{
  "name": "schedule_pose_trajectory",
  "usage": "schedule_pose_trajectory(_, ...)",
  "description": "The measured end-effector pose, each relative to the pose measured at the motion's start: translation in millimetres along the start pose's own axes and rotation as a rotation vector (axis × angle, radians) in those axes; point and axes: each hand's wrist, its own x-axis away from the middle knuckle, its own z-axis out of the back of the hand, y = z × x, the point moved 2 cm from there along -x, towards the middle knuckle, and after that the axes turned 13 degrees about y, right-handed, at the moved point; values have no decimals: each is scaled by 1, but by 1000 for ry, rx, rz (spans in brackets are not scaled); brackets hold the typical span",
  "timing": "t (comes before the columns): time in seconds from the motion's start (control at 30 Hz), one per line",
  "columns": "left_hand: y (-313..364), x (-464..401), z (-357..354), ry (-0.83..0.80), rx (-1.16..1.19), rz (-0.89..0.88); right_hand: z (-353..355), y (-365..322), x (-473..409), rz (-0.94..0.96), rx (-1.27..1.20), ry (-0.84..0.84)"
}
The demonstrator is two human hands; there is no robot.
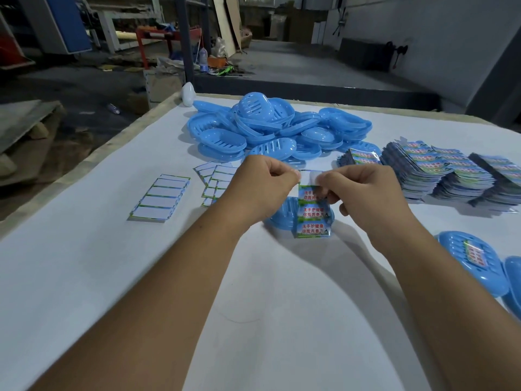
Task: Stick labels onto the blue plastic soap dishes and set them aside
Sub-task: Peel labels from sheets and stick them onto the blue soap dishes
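Observation:
A sheet of labels (313, 218) with red lettering hangs upright between my hands above a blue soap dish (284, 218) on the white table. My left hand (260, 187) pinches the sheet's top left corner. My right hand (363, 193) pinches the top right, where the top label is partly peeled up. A heap of blue soap dishes (265, 128) lies behind. A labelled dish (473, 263) sits at the right edge beside part of another blue dish (514, 280).
Stacks of printed label sheets (439, 173) fill the right side. Used backing sheets (160, 197) and more backing sheets (217, 179) lie to the left. A white object (188, 94) stands at the table's far corner. The table edge (84, 167) runs along the left.

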Motion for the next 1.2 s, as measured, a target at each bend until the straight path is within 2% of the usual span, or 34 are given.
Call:
schedule_pose_trajectory(0.23, 0, -1, -1, 87, -359, -103, 6, 0, 0, -188, -27, -26)
schedule_pose_trajectory(0.5, -1, 1, 1, 64, -504, -94, 10, 1, -4, -285, -86, 22)
schedule_pose_trajectory(0.67, -2, 0, 2, 87, -575, -72, 12, 2, -7, -356, -223, 78)
schedule_pose_trajectory(0.77, -6, -8, 11, 153, -629, -60, 14, 3, -9, -358, -259, 106)
schedule_pose_trajectory(0.97, -22, -28, 45, 330, -811, -53, 10, 2, -6, -339, -215, 35)
schedule_pose_trajectory(1.2, -40, -40, 61, 380, -975, 6, 7, 3, -4, -284, -127, -6)
